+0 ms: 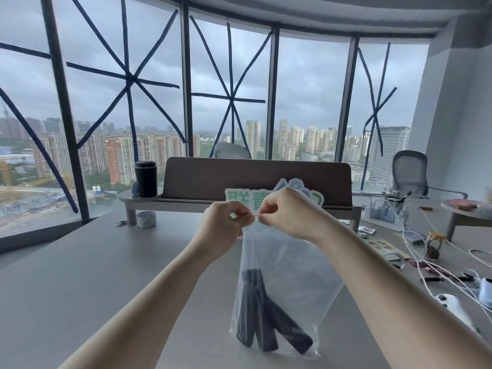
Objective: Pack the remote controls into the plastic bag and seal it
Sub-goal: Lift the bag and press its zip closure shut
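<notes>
Clear bag (290, 265), raised above grey table (106, 275), top edge pinched by left hand (226, 222) and right hand (282, 211); dark remotes (263, 320) leaning together at bottom.

Loads of open table (101, 275) sitting free on the left side, nothing blocking a hand from sweeping through there. Straight ahead the plastic bag (287, 275) is hanging in the middle, taking up the centre lane down to the tabletop. Further back, a roll of tape (146, 219) and a dark cup (145, 178) on a raised shelf (138, 198) are closing off the far left corner. The right side is getting messy: white cables (426, 267), a small jar (434, 244) and a white controller (452, 304) are crowding that whole edge.
</notes>
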